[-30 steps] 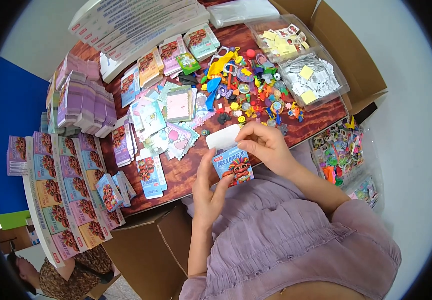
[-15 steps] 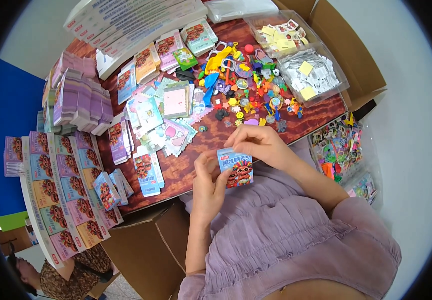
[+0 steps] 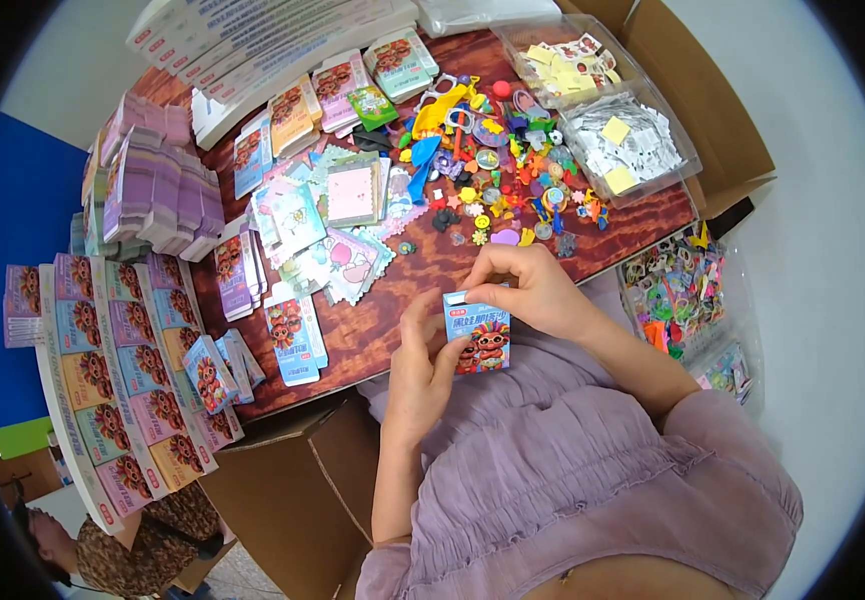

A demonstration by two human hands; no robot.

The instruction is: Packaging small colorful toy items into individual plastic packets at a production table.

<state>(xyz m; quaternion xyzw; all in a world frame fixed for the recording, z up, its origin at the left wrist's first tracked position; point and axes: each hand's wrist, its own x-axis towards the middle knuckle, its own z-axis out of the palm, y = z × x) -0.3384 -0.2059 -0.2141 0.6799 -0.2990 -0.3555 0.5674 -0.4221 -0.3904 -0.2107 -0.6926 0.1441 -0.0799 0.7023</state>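
In front of my body, near the table's edge, my left hand [image 3: 420, 368] grips a small blue cardboard box [image 3: 482, 345] by its left side, thumb on the front. The box stands upright, its front printed with a colourful-haired cartoon figure. My right hand [image 3: 530, 292] is pinched at the box's top edge, where a pale flap shows; the fingers hide part of it. Nearest on the table are a pile of small colourful plastic trinkets [image 3: 492, 160], patterned paper cards [image 3: 352, 255] and flat blue boxes [image 3: 292, 340].
Stacked purple boxes [image 3: 157, 195] and a display tray of small boxes [image 3: 137, 365] stand at left. Clear bins of paper slips [image 3: 617, 140] are at far right, with bagged trinkets [image 3: 677, 290] below. An open carton [image 3: 292, 490] is below the table edge; another person [image 3: 132, 540] is lower left.
The blue box and both hands have shifted slightly to the right. My right fingers stay at the box's top edge, and my left hand keeps its grip.
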